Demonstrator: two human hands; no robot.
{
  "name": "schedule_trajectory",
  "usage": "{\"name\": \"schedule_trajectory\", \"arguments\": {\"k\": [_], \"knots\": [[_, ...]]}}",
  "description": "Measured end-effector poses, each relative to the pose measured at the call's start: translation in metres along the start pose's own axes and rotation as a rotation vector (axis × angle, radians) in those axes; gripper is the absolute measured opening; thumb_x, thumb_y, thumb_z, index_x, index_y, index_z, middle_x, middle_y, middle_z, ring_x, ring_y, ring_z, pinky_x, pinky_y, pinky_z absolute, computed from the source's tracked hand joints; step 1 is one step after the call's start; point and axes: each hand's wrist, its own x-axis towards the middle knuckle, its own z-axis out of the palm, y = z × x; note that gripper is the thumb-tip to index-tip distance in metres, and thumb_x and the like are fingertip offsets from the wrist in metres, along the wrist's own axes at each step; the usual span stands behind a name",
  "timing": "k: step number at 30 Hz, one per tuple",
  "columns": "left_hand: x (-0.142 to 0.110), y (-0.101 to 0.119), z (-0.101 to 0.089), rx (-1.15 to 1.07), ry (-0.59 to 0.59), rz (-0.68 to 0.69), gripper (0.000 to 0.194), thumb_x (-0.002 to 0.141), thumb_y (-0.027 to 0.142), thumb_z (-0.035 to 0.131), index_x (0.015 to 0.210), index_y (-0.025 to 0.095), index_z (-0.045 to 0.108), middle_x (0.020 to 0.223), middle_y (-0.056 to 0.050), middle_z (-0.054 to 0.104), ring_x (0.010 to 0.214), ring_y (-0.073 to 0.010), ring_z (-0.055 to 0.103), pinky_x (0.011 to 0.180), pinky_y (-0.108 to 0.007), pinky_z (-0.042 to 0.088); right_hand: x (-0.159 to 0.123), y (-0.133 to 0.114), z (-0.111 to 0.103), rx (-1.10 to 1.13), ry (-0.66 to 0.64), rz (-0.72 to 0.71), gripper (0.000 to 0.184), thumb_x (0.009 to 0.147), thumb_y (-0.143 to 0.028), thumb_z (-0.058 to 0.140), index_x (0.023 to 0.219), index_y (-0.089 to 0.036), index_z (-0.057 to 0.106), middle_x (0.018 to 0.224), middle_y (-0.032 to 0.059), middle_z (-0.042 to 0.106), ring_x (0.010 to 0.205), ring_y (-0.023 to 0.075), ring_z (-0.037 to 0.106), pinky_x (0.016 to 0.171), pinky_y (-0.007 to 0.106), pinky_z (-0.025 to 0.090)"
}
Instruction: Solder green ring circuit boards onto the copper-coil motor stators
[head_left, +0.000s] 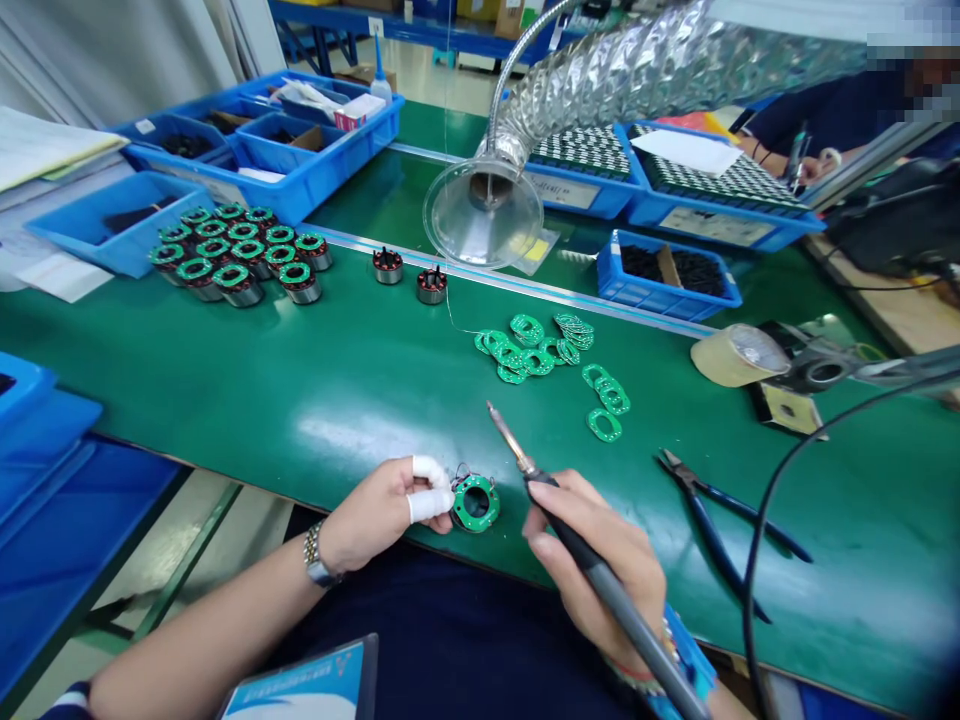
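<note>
Left hand (382,510), white cots on two fingers, grips a wound motor stator with a green circuit ring (475,503) at the near edge of the counter (225,380). Right hand (592,560) is closed around a soldering iron (626,605), tip angled up and away, near the stator but not touching it. Loose green circuit rings (536,350) and blue-handled cutters (712,545) lie farther along the counter.

Tray labels (561,190) are too small to read.
</note>
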Motion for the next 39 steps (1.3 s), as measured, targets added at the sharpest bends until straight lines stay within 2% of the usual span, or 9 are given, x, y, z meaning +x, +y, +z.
{"name": "schedule_trajectory", "arguments": {"k": [2, 5, 8, 14, 39], "knots": [[0.0, 0.002, 0.0, 0.047, 0.003, 0.005, 0.016, 0.071, 0.026, 0.063, 0.066, 0.014, 0.054, 0.061, -0.001, 0.062, 0.061, -0.011, 0.057, 0.065, -0.024, 0.043, -0.002, -0.001, -0.009, 0.014, -0.016, -0.021, 0.042, 0.078, -0.009, 0.054, 0.118, -0.021, 0.054, 0.071, 0.003, 0.058, 0.069, 0.0179, 0.054, 0.063, 0.035, 0.047], [-0.001, 0.003, -0.001, 0.078, 0.002, 0.009, 0.014, 0.071, 0.025, 0.062, 0.066, 0.014, 0.054, 0.062, 0.0, 0.063, 0.062, -0.0111, 0.057, 0.066, -0.024, 0.042, -0.005, -0.005, -0.018, 0.069, -0.06, 0.017, 0.034, 0.076, -0.006, 0.051, 0.107, -0.017, 0.061, 0.066, 0.0029, 0.055, 0.064, 0.0168, 0.051, 0.059, 0.034, 0.044], [-0.002, 0.003, -0.002, 0.066, 0.005, 0.003, 0.014, 0.071, 0.025, 0.062, 0.067, 0.015, 0.053, 0.062, 0.001, 0.063, 0.063, -0.0113, 0.057, 0.067, -0.024, 0.041, -0.007, -0.006, -0.018, 0.145, -0.092, 0.089, 0.029, 0.077, -0.005, 0.049, 0.099, -0.017, 0.063, 0.06, 0.0008, 0.051, 0.059, 0.0149, 0.048, 0.055, 0.031, 0.041], [-0.003, 0.002, -0.002, 0.076, 0.005, -0.004, 0.012, 0.071, 0.025, 0.061, 0.068, 0.016, 0.054, 0.063, 0.001, 0.064, 0.064, -0.0117, 0.057, 0.068, -0.025, 0.04, -0.013, -0.002, -0.012, 0.211, -0.105, 0.168, 0.029, 0.077, -0.006, 0.05, 0.1, -0.018, 0.064, 0.064, 0.0019, 0.054, 0.062, 0.0153, 0.049, 0.056, 0.031, 0.04], [-0.002, 0.002, -0.001, 0.119, 0.018, 0.017, 0.012, 0.072, 0.026, 0.059, 0.067, 0.016, 0.054, 0.064, 0.001, 0.064, 0.065, -0.0123, 0.059, 0.067, -0.025, 0.041, -0.011, -0.006, -0.013, 0.202, -0.105, 0.156, 0.029, 0.077, -0.005, 0.05, 0.1, -0.017, 0.063, 0.063, 0.0017, 0.055, 0.061, 0.0146, 0.049, 0.056, 0.031, 0.042]]}}
